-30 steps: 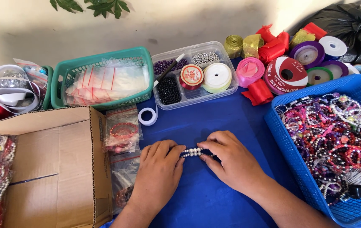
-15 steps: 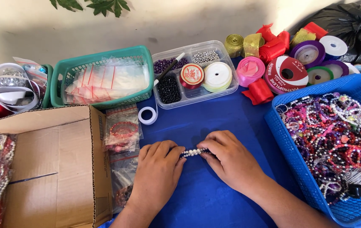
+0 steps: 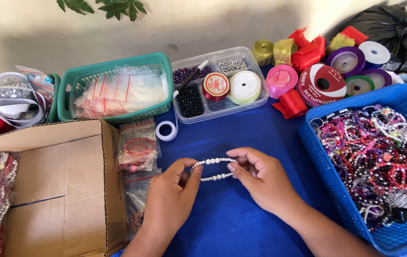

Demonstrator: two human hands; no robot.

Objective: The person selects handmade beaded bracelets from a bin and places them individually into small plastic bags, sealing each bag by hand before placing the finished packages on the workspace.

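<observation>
A white pearl bead bracelet (image 3: 214,169) is stretched into a flat loop between my two hands, just above the blue tablecloth (image 3: 227,223). My left hand (image 3: 170,197) pinches its left end with thumb and fingers. My right hand (image 3: 260,178) pinches its right end. Both hands are at the middle of the table, close to me.
A blue basket (image 3: 355,223) full of several beaded bracelets stands at the right. An open cardboard box (image 3: 56,190) sits at the left, bagged bracelets (image 3: 139,150) beside it. Further back are a green basket of plastic bags (image 3: 115,90), a clear bead box (image 3: 220,85), a tape roll (image 3: 166,131) and ribbon spools (image 3: 322,83).
My hands have lifted and drawn apart a little, and the bracelet now shows as an open stretched loop instead of a short bunch between the fingers.
</observation>
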